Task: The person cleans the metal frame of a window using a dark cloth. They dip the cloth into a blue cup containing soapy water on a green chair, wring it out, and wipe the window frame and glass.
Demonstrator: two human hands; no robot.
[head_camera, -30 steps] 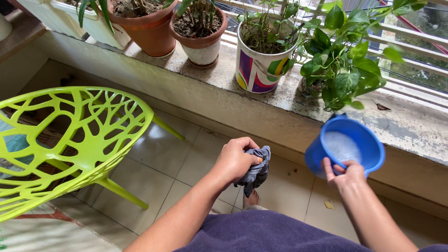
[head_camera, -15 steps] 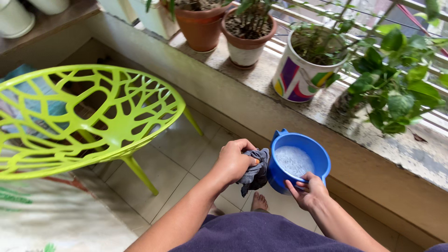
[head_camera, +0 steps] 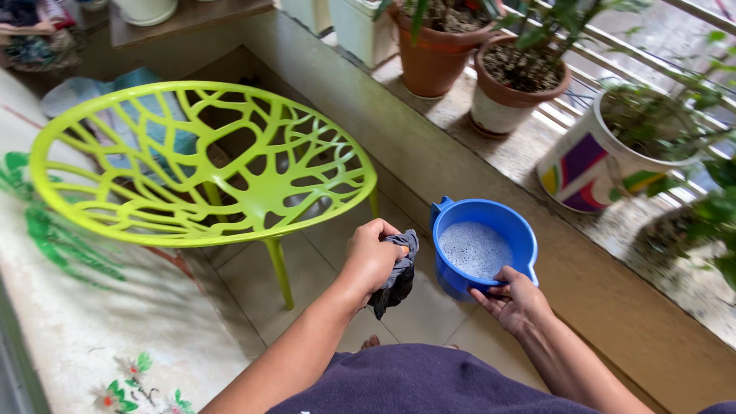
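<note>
Head view: the left hand (head_camera: 373,254) sits just below centre, its fingers (head_camera: 387,232) curled tight around a dark grey cloth (head_camera: 395,277), a limp, crumpled rag that hangs down out of the fist toward 6 o'clock. Just beside it, toward 3 o'clock, the right hand (head_camera: 515,300) grips a round blue plastic mug (head_camera: 483,247) from underneath, thumb and fingers clamped on its handle at the near rim. The mug has smooth walls, a small pouring lip at 10 o'clock, and holds white, foamy, bubbly liquid. Cloth and mug nearly touch.

Toward 10 o'clock stands a lime-green plastic chair (head_camera: 201,165), its rounded seat a glossy shell cut into a branching, leaf-vein lattice, on thin legs. Beneath lies a pale tiled floor (head_camera: 245,280). From 12 to 3 o'clock runs a rough, speckled stone ledge (head_camera: 491,157) carrying two terracotta pots (head_camera: 434,61) with soil and a white bucket (head_camera: 594,157) with coloured bands, all planted. A dark purple garment (head_camera: 418,383) fills 6 o'clock.
</note>
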